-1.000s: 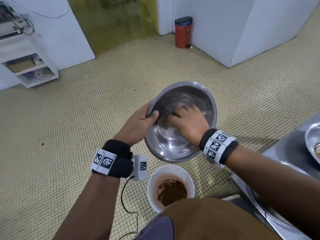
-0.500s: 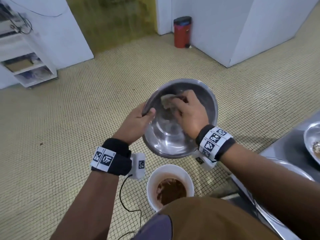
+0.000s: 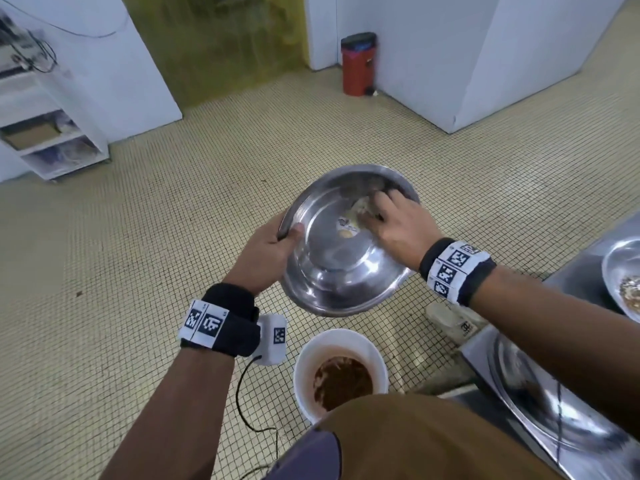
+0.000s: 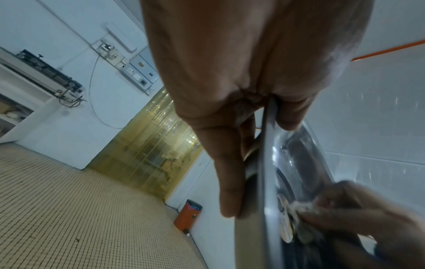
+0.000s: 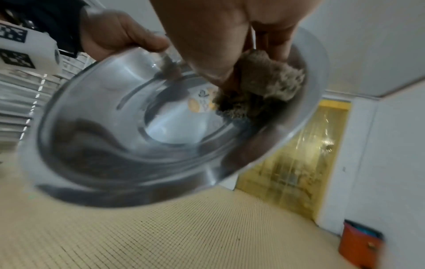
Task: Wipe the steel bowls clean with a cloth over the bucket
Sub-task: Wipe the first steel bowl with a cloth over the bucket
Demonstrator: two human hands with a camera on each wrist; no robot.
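A steel bowl (image 3: 332, 271) is held tilted in the air above a white bucket (image 3: 341, 344) that holds brown slop. My left hand (image 3: 273, 249) grips the bowl's left rim (image 4: 266, 163), thumb inside and fingers behind. My right hand (image 3: 398, 223) holds a beige cloth (image 5: 264, 87) against the bowl's upper right inner wall, beside a small sticker (image 3: 346, 226) on the bottom. The same cloth (image 3: 362, 206) shows a little under the fingers in the head view. The bowl's inside (image 5: 128, 127) looks shiny.
A steel counter (image 3: 575, 271) runs along the right with a dirty steel bowl (image 3: 623, 271) on it and a large steel basin (image 3: 554, 424) nearer me. A red pedal bin (image 3: 356, 64) stands by the far wall. White shelves (image 3: 48, 133) stand at far left. Tiled floor lies all around.
My right hand has carried the cloth from the bowl's middle, up along the far wall, over to its upper right side. The left hand has tilted the bowl flatter and turned it to the right.
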